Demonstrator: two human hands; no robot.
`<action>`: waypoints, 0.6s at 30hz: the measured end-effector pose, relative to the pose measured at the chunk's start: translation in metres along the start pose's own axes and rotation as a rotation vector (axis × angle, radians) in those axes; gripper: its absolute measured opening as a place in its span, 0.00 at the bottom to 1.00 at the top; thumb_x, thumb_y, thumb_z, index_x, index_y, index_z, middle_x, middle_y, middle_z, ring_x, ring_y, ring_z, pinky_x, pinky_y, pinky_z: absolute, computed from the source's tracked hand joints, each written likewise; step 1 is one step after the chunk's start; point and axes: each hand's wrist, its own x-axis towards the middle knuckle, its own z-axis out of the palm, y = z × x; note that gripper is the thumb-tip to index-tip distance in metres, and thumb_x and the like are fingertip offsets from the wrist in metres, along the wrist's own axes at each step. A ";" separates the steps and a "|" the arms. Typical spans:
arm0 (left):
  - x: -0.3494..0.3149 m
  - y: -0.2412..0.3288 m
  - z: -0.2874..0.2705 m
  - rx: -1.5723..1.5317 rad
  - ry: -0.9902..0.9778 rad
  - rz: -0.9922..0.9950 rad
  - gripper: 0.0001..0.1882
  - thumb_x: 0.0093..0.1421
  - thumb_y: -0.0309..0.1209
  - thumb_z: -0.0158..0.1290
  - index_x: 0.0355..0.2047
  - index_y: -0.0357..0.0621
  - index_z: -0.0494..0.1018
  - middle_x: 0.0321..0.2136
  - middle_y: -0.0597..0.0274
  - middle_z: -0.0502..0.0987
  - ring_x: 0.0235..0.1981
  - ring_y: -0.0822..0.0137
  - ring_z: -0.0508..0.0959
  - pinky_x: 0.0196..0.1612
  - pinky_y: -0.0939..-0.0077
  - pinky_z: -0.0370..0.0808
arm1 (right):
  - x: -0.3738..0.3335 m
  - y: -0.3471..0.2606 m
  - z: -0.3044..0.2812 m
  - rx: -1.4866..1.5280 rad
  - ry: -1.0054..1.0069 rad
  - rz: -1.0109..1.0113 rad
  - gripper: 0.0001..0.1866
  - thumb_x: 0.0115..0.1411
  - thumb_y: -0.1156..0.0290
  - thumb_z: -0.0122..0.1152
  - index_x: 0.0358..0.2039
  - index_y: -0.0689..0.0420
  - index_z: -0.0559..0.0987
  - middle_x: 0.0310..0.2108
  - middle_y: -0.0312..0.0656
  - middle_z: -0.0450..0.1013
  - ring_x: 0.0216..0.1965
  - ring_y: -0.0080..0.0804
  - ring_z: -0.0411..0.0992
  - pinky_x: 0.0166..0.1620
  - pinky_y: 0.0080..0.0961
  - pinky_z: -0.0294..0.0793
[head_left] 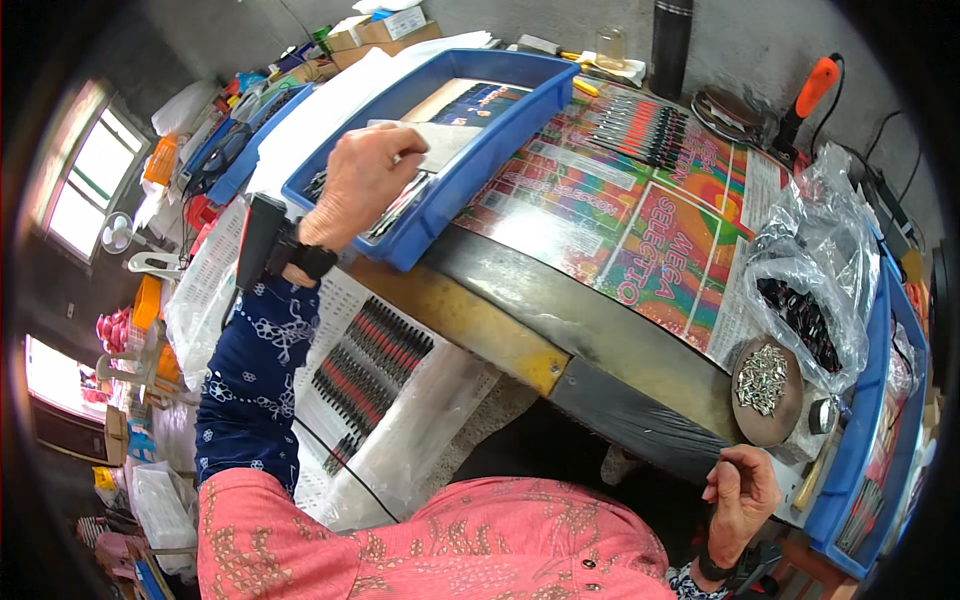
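My left hand (362, 182) is over the near end of a blue plastic tray (428, 232), its fingers curled in and pressed together. Whatever they may hold is hidden. Under it in the tray lie thin dark-and-silver pieces and a pale sheet (440, 143). At the table's front edge, my right hand (742, 496) is closed too, thumb against the bent fingers; I cannot make out anything in it. Just beyond it a round brown bowl (742, 415) holds many small silver metal parts (762, 380).
A clear plastic bag (800, 300) of black parts lies behind the bowl. Red-and-black pen-like pieces (640, 128) are lined up on a colourful printed sheet (600, 215). More rows (370, 365) sit lower left. Another blue tray (850, 500) stands at the right, and an orange-handled tool (815, 90) at the back.
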 end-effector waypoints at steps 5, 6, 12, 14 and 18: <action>-0.019 -0.061 -0.003 0.082 -0.219 -0.298 0.08 0.53 0.29 0.57 0.32 0.39 0.81 0.26 0.52 0.81 0.27 0.60 0.81 0.34 0.70 0.77 | 0.000 0.002 0.004 -0.011 0.029 -0.001 0.05 0.62 0.78 0.58 0.37 0.66 0.76 0.23 0.38 0.70 0.19 0.17 0.67 0.22 0.13 0.64; -0.021 -0.068 0.000 0.076 -0.228 -0.313 0.08 0.52 0.32 0.58 0.29 0.44 0.82 0.25 0.51 0.81 0.30 0.51 0.82 0.35 0.64 0.78 | 0.000 0.002 0.005 -0.014 0.027 0.001 0.05 0.61 0.78 0.57 0.37 0.66 0.76 0.23 0.37 0.70 0.19 0.17 0.67 0.22 0.13 0.64; -0.022 -0.084 0.018 0.079 -0.368 -0.288 0.12 0.49 0.35 0.61 0.31 0.43 0.82 0.26 0.52 0.81 0.31 0.54 0.82 0.36 0.64 0.78 | -0.001 0.002 0.010 -0.051 0.050 -0.029 0.04 0.61 0.80 0.56 0.36 0.64 0.76 0.23 0.36 0.70 0.20 0.16 0.66 0.22 0.12 0.63; -0.018 -0.087 0.023 0.133 -0.392 -0.230 0.13 0.48 0.37 0.61 0.30 0.41 0.81 0.25 0.50 0.81 0.30 0.53 0.81 0.35 0.63 0.77 | -0.001 0.002 0.011 -0.089 0.070 -0.027 0.03 0.61 0.80 0.57 0.36 0.64 0.77 0.22 0.35 0.70 0.20 0.16 0.66 0.22 0.12 0.62; -0.011 -0.094 0.037 0.196 -0.365 -0.204 0.13 0.46 0.38 0.61 0.27 0.41 0.80 0.25 0.48 0.80 0.30 0.49 0.81 0.35 0.59 0.77 | 0.000 0.003 0.013 -0.096 0.078 -0.038 0.03 0.61 0.80 0.58 0.35 0.63 0.77 0.22 0.35 0.70 0.20 0.15 0.66 0.22 0.12 0.62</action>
